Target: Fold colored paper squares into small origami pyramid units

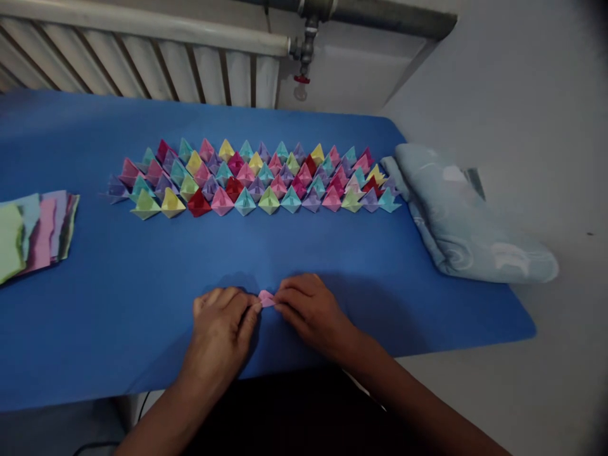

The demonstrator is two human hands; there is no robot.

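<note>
Between my two hands is a small folded piece of pink paper (266,298), low over the near part of the blue table. My left hand (223,326) pinches its left end between thumb and fingers. At its right end, my right hand (311,310) grips the paper with closed fingertips. Only the middle of the paper shows; both ends are hidden by my fingers. Beyond my hands, several rows of folded paper boats (269,201) in many colours stand close together.
Stacked coloured paper sheets (40,231) lie at the left on the blue table (142,272). A folded light-blue blanket (465,221) rests at the right, partly against the wall. Behind the table are a white radiator (142,50) and a pipe valve (308,47).
</note>
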